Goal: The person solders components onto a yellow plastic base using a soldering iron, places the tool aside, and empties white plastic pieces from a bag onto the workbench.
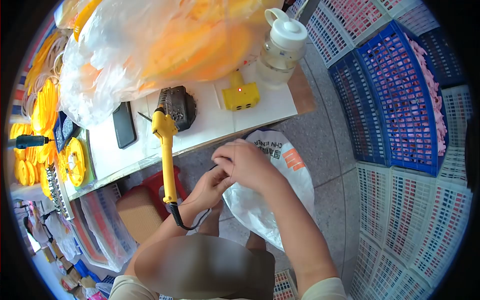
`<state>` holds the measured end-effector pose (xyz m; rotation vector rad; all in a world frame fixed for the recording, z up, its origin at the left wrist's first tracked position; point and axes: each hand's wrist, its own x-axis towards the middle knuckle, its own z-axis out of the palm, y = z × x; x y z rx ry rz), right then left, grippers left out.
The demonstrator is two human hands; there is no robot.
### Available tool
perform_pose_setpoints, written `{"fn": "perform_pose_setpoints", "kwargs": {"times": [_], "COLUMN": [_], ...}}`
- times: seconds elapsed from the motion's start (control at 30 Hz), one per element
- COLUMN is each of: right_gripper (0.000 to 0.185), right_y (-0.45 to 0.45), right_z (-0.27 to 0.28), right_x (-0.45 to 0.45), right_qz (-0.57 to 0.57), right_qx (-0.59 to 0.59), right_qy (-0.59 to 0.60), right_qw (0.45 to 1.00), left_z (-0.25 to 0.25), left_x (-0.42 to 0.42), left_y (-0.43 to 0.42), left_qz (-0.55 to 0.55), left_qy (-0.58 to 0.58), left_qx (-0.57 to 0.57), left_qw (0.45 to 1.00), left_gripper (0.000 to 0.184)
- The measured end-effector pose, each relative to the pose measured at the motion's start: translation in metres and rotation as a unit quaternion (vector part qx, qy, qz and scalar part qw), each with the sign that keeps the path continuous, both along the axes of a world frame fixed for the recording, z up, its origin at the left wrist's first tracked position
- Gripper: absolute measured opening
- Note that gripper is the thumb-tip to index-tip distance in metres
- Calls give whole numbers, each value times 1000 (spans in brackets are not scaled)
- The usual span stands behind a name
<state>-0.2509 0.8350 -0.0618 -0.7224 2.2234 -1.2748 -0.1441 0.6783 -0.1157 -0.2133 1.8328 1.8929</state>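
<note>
My left hand (pixel 212 186) and my right hand (pixel 246 162) meet just off the front edge of the table, fingers closed against each other. A small dark bit shows at the left fingertips; what they pinch is mostly hidden. Close to my left forearm is a yellow corded tool (pixel 168 165) with a thin metal tip, like a soldering iron, reaching over the table edge. Its black cord (pixel 180 220) curves near my left wrist. Below my hands spreads a white printed plastic sack (pixel 260 200).
On the white table (pixel 115 162) are a black stand (pixel 184 107), a phone (pixel 124 125), a yellow device (pixel 241 96) with a red light, a bottle (pixel 281 50) and a plastic bag (pixel 165 45) of orange parts. Stacked crates (pixel 395 95) line the right; a red stool (pixel 155 185) stands under the table.
</note>
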Motion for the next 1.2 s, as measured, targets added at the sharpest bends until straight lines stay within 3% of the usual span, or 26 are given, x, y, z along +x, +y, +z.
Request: {"fn": "perform_pose_setpoints", "kwargs": {"times": [0.17, 0.27, 0.37, 0.4, 0.5, 0.53, 0.57, 0.67, 0.7, 0.77, 0.8, 0.93, 1.03, 1.2], "right_gripper": [16, 17, 18, 18, 22, 35, 38, 45, 45, 44, 35, 26, 25, 28], "right_y": [49, 75, 86, 83, 71, 67, 64, 55, 53, 51, 55, 65, 88, 132], "right_z": [44, 50, 44, 45, 19, 5, 3, 3, 6, 9, -4, 15, 48, 70], "right_x": [8, 35, 65, 67, 78, 82, 78, 47, 41, 31, 26, 7, -5, -10], "right_qz": [-176, -145, -215, -243, -294, -294, -292, -254, -264, -274, -264, -408, -479, -578], "right_qx": [-28, -65, -213, -202, -87, 2, 9, 2, -44, -136, -106, -241, -275, -320], "right_qy": [45, -21, -337, -403, -396, -205, -80, 210, 117, -71, -47, -73, -34, 54], "right_qw": [983, 987, 892, 859, 866, 934, 953, 944, 956, 949, 957, 878, 833, 748], "left_z": [23, 33, 49, 47, 51, 53, 55, 61, 62, 65, 65, 58, 46, 47], "left_x": [-5, -16, -37, -43, -60, -66, -70, -83, -87, -90, -90, -92, -84, -64], "left_y": [-19, -23, -15, -9, 5, 8, 11, 23, 25, 26, 26, 21, 1, 0], "left_qz": [107, 77, -3, 13, 18, 1, -15, -51, -60, -37, -25, 55, -23, -62], "left_qy": [32, 57, 107, 118, 132, 136, 138, 230, 274, 210, 177, 162, 114, 112], "left_qx": [-15, -77, -137, -90, -24, -21, -17, -18, -20, -29, -33, 122, 137, 51], "left_qw": [994, 992, 985, 989, 991, 990, 990, 972, 960, 977, 983, 978, 984, 990], "left_gripper": [25, 25, 25, 27, 29, 30, 31, 36, 37, 41, 42, 37, 35, 42]}}
